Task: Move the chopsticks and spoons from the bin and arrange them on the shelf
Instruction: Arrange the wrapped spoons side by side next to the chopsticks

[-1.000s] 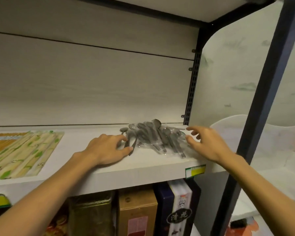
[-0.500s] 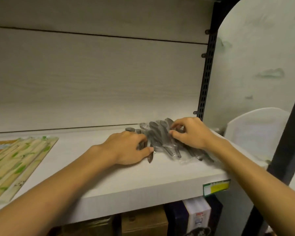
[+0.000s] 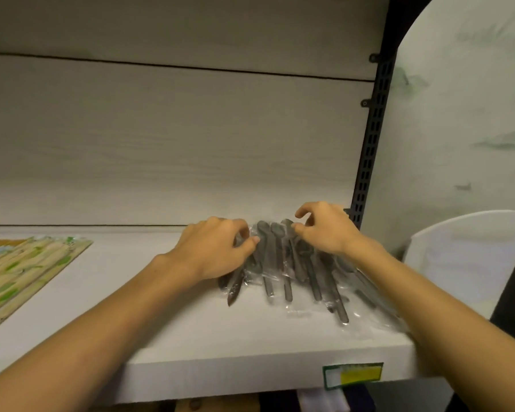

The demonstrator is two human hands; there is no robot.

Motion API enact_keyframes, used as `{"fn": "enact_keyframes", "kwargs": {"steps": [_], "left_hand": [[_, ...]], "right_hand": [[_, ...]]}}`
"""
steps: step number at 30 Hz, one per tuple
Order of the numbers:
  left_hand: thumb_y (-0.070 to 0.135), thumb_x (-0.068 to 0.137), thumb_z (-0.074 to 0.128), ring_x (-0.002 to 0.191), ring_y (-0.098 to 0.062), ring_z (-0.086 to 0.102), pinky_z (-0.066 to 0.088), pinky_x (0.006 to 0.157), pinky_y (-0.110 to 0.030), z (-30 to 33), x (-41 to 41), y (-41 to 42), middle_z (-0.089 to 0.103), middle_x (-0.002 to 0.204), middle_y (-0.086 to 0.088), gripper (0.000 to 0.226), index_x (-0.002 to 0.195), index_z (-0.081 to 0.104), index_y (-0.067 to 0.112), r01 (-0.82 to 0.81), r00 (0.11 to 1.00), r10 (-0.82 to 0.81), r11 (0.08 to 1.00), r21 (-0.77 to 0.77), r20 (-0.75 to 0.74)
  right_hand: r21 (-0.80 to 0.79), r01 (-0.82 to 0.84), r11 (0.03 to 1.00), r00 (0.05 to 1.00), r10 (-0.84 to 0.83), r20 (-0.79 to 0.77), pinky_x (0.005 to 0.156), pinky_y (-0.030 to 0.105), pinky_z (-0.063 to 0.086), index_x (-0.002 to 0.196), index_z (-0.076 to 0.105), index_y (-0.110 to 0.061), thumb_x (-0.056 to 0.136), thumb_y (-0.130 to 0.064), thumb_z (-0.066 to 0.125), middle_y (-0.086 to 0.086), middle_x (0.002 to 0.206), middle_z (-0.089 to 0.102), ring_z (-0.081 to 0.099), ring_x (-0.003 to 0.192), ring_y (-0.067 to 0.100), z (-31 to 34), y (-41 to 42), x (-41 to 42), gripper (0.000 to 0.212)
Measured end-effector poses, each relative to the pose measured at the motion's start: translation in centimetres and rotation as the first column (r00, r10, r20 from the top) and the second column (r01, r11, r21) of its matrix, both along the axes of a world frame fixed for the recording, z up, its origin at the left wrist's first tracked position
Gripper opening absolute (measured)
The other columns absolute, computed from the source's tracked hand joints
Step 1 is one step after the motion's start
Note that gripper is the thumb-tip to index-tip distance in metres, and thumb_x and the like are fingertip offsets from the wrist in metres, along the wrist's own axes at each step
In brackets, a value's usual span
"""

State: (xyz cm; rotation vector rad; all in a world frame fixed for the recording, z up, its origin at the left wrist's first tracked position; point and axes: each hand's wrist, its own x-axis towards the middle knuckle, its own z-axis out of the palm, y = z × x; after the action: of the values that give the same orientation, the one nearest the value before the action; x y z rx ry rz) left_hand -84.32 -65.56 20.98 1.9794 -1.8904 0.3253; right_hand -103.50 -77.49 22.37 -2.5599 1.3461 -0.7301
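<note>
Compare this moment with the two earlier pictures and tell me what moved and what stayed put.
Both hands closed in on the wrapped spoons from either side. The left hand, earlier flat beside the pile, now has curled fingers on its left edge; the right hand, earlier open and apart, now rests its fingertips on the spoon bowls. The pile was gathered more parallel. The chopstick packs and shelf stayed put.

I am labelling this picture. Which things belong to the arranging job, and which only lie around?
Job: wrapped spoons, chopstick packs, shelf, left hand, right hand.
Around: price tag, white chair.
</note>
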Motion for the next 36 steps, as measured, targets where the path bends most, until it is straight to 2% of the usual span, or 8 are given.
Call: {"fn": "enact_keyframes", "kwargs": {"steps": [5, 9, 13, 19, 23, 25, 30, 36], "left_hand": [[0.058, 0.092, 0.041, 0.088, -0.015, 0.061, 0.050, 0.073, -0.033, -1.1, 0.6, -0.4, 0.067, 0.092, 0.014, 0.032, 0.102, 0.059, 0.034, -0.018, 0.999, 0.017, 0.999, -0.033, -0.030], [0.055, 0.091, 0.046, 0.085, -0.015, 0.061, 0.052, 0.074, -0.034, -1.6, 0.8, -0.8, 0.065, 0.086, 0.016, 0.026, 0.095, 0.060, 0.033, -0.033, 0.991, 0.025, 0.998, -0.057, -0.133], [0.052, 0.092, 0.047, 0.080, -0.012, 0.057, 0.046, 0.069, -0.030, -1.5, 0.7, -0.8, 0.061, 0.082, 0.017, 0.023, 0.093, 0.061, 0.034, -0.041, 0.981, 0.022, 0.995, -0.096, -0.191], [0.050, 0.092, 0.047, 0.080, -0.014, 0.060, 0.050, 0.073, -0.034, -1.7, 0.9, -0.2, 0.065, 0.085, 0.015, 0.023, 0.092, 0.060, 0.031, -0.051, 0.974, 0.024, 0.992, -0.114, -0.227], [0.048, 0.091, 0.052, 0.074, -0.010, 0.060, 0.051, 0.073, -0.033, -1.4, 0.6, 0.1, 0.066, 0.078, 0.014, 0.021, 0.089, 0.063, 0.031, -0.030, 0.933, -0.038, 0.983, -0.184, -0.357], [0.047, 0.090, 0.056, 0.070, -0.007, 0.063, 0.052, 0.071, -0.030, -0.9, -0.1, 0.2, 0.068, 0.076, 0.010, 0.019, 0.087, 0.065, 0.031, 0.011, 0.856, -0.129, 0.973, -0.232, -0.500], [0.036, 0.086, 0.067, 0.069, -0.005, 0.066, 0.049, 0.061, -0.018, 0.4, -2.1, 1.2, 0.073, 0.080, 0.000, 0.025, 0.106, 0.066, 0.022, 0.235, 0.483, -0.311, 0.947, -0.221, -0.818], [0.013, 0.082, 0.074, 0.072, -0.018, 0.068, 0.054, 0.066, -0.028, 0.2, -1.6, 0.9, 0.073, 0.086, -0.016, 0.030, 0.111, 0.065, 0.013, 0.258, 0.330, -0.248, 0.952, -0.166, -0.911]], "right_hand": [[0.034, 0.076, 0.997, 0.997, -0.076, -0.009, 0.081, 0.040, 0.055, 0.102, 0.068, -0.012, 0.087, -0.042, 0.065, 0.010, 0.100, 0.069, 0.063, 0.092, 0.029, -1.1, -1.7, 1.4, 0.034], [0.119, 0.087, 0.989, 0.975, -0.109, 0.192, 0.069, 0.028, 0.048, 0.083, 0.069, -0.015, 0.086, -0.027, 0.067, 0.006, 0.089, 0.069, 0.063, 0.082, 0.022, -1.3, -2.3, 1.6, 0.012], [0.191, 0.053, 0.980, 0.854, -0.144, 0.500, 0.061, 0.026, 0.048, 0.081, 0.073, -0.006, 0.087, -0.019, 0.063, 0.006, 0.074, 0.069, 0.059, 0.067, 0.016, -0.2, -1.2, 1.0, 0.018], [0.185, 0.017, 0.983, 0.717, -0.141, 0.683, 0.059, 0.016, 0.045, 0.078, 0.071, -0.017, 0.087, -0.021, 0.063, -0.001, 0.077, 0.070, 0.060, 0.067, 0.008, 0.9, -0.3, 1.0, 0.012], [0.214, -0.079, 0.974, 0.650, -0.113, 0.752, 0.060, 0.023, 0.046, 0.079, 0.070, -0.012, 0.086, -0.018, 0.064, 0.001, 0.069, 0.068, 0.058, 0.057, 0.007, 1.9, 0.6, 1.0, 0.012], [0.208, -0.130, 0.969, 0.654, -0.074, 0.753, 0.056, 0.022, 0.046, 0.081, 0.070, -0.009, 0.086, -0.016, 0.063, -0.001, 0.065, 0.067, 0.056, 0.054, 0.007, 2.6, 1.2, 1.3, 0.012], [0.197, -0.236, 0.952, 0.622, -0.007, 0.783, 0.052, 0.019, 0.047, 0.082, 0.069, -0.008, 0.085, -0.014, 0.066, 0.000, 0.064, 0.068, 0.059, 0.054, 0.009, 3.6, 2.9, 2.7, 0.008], [0.293, -0.233, 0.927, 0.671, -0.065, 0.739, 0.050, 0.016, 0.048, 0.083, 0.066, -0.011, 0.086, -0.018, 0.070, -0.001, 0.066, 0.072, 0.062, 0.053, 0.005, 2.1, 2.6, 2.9, 0.009]]}}
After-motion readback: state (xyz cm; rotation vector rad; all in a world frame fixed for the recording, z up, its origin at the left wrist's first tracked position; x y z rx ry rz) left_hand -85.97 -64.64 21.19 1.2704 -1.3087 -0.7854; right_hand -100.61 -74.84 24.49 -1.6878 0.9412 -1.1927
